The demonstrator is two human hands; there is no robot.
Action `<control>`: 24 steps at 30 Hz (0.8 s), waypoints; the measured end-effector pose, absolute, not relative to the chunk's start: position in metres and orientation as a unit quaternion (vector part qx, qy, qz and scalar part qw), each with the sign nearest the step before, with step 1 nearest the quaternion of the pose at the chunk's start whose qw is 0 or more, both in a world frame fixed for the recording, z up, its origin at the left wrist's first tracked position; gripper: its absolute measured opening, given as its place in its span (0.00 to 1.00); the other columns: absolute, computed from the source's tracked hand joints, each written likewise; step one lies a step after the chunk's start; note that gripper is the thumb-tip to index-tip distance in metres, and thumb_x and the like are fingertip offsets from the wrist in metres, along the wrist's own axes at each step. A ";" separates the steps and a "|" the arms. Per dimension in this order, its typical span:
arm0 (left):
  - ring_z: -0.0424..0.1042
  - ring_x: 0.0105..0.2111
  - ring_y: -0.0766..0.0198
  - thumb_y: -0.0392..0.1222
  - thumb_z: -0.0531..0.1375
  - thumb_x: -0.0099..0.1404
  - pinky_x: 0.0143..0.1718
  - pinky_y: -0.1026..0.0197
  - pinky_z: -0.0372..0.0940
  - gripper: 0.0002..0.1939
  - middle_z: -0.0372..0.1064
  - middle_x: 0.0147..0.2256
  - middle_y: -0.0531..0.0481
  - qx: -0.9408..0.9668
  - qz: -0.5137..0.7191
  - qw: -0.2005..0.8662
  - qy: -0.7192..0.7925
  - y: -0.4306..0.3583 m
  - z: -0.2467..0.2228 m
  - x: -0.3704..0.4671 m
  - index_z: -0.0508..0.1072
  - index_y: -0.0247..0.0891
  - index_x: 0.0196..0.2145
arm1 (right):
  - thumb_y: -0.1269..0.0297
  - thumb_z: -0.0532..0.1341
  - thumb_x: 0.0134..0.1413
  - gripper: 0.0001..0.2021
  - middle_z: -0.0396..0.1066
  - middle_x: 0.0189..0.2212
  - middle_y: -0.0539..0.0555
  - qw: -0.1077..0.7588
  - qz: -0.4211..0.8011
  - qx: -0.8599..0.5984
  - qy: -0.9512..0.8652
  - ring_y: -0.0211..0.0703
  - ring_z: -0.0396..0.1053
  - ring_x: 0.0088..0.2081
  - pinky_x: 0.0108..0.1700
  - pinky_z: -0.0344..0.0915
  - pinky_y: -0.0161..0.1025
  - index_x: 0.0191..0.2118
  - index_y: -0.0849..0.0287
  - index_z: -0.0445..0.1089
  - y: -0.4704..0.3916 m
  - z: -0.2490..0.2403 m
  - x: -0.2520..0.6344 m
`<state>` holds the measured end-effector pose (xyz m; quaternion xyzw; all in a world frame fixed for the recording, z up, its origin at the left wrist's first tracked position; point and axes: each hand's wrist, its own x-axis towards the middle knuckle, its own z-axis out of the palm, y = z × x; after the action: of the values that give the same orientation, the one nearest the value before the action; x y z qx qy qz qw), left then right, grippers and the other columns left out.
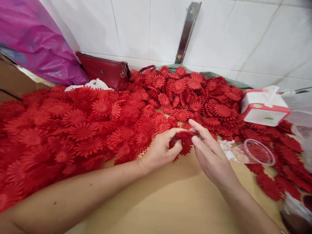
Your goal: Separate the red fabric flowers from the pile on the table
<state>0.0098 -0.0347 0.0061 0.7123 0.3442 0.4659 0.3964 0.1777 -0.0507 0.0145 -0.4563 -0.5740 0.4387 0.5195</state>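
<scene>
My left hand (164, 146) is closed on a red artificial flower (186, 144), the thumb in front and the fingers curled behind its petals. My right hand (211, 151) is at the flower's right edge, with thumb and fingers brought close together there. What lies between those right fingertips is too small to make out. Both hands are just above the front edge of a large heap of similar red flower pieces (83, 131). Below them is the bare tan tabletop (156, 201).
Stacked red flowers (221, 110) are piled at the back against the tiled wall (136, 29). On the right are a tissue box (265, 107) and a clear plastic cup (259, 152) on its side. A red handbag (104, 70) and a purple bag (41, 42) are at the back left.
</scene>
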 end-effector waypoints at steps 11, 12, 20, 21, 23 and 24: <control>0.75 0.33 0.65 0.44 0.63 0.68 0.38 0.62 0.70 0.07 0.77 0.33 0.51 0.602 0.503 0.493 0.376 -0.026 0.000 0.010 0.74 0.38 0.35 | 0.59 0.69 0.57 0.11 0.75 0.39 0.51 0.552 0.347 -0.502 -0.569 0.43 0.72 0.42 0.50 0.70 0.43 0.45 0.51 0.74 -0.048 0.012 0.175; 0.74 0.31 0.66 0.45 0.64 0.67 0.36 0.63 0.69 0.10 0.76 0.30 0.52 0.580 0.506 0.519 0.371 -0.025 0.000 0.010 0.72 0.37 0.32 | 0.59 0.68 0.57 0.11 0.74 0.40 0.51 0.552 0.351 -0.496 -0.570 0.42 0.72 0.42 0.50 0.70 0.43 0.46 0.51 0.74 -0.048 0.013 0.174; 0.74 0.25 0.67 0.51 0.67 0.64 0.30 0.65 0.67 0.16 0.76 0.25 0.53 0.568 0.477 0.561 0.367 -0.026 0.006 0.005 0.69 0.37 0.29 | 0.58 0.69 0.57 0.19 0.73 0.40 0.49 0.533 0.450 -0.467 -0.543 0.38 0.70 0.40 0.46 0.69 0.37 0.54 0.46 0.73 -0.045 0.004 0.179; 0.74 0.26 0.67 0.51 0.67 0.65 0.30 0.66 0.67 0.16 0.76 0.25 0.53 0.585 0.474 0.543 0.371 -0.026 0.006 0.005 0.70 0.37 0.29 | 0.57 0.69 0.57 0.19 0.73 0.40 0.49 0.523 0.473 -0.466 -0.535 0.38 0.70 0.40 0.45 0.69 0.37 0.54 0.46 0.73 -0.044 0.002 0.180; 0.75 0.28 0.66 0.51 0.66 0.65 0.32 0.66 0.68 0.14 0.78 0.28 0.51 0.615 0.461 0.524 0.367 -0.027 0.008 0.004 0.75 0.36 0.32 | 0.56 0.70 0.57 0.16 0.74 0.41 0.49 0.513 0.501 -0.458 -0.524 0.39 0.71 0.40 0.46 0.69 0.38 0.51 0.48 0.75 -0.041 0.000 0.183; 0.77 0.31 0.65 0.50 0.66 0.66 0.35 0.65 0.70 0.13 0.79 0.31 0.50 0.626 0.451 0.526 0.358 -0.027 0.009 0.003 0.77 0.36 0.35 | 0.57 0.70 0.57 0.13 0.75 0.41 0.49 0.520 0.502 -0.452 -0.523 0.39 0.71 0.41 0.46 0.68 0.38 0.47 0.48 0.76 -0.040 0.000 0.184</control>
<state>0.0034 -0.0274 0.0088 0.6261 0.3581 0.4506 0.5261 0.1845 -0.0398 -0.0001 -0.4523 -0.5226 0.5022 0.5198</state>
